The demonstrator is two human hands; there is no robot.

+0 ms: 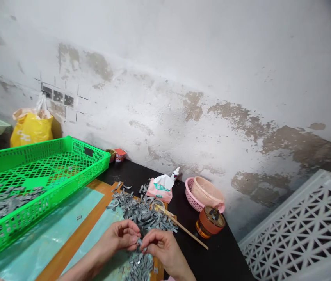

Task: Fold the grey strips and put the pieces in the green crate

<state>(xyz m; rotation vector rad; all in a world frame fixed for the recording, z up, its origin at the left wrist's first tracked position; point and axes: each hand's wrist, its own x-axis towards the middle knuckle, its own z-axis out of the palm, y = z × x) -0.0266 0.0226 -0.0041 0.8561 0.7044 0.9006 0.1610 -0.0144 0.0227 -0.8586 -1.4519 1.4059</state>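
My left hand (123,235) and my right hand (163,246) meet at the bottom middle of the head view. The fingers of both are closed in a pinch on one small grey strip (139,242), partly hidden by the fingertips. Just beyond them is a heap of loose, curled grey strips (145,214). Short grey pieces (138,267) lie in a pile below my hands, nearer to me. Many similar grey pieces (4,205) are spread in the green crate (88,171) on the left.
A wooden stick (190,233) rests across the heap's right edge. Behind stand a tissue pack (160,189), a white bottle (176,173), pink baskets (193,199) and an orange jar (210,222). A white plastic crate (303,230) stands at right, a yellow bag (32,130) at left.
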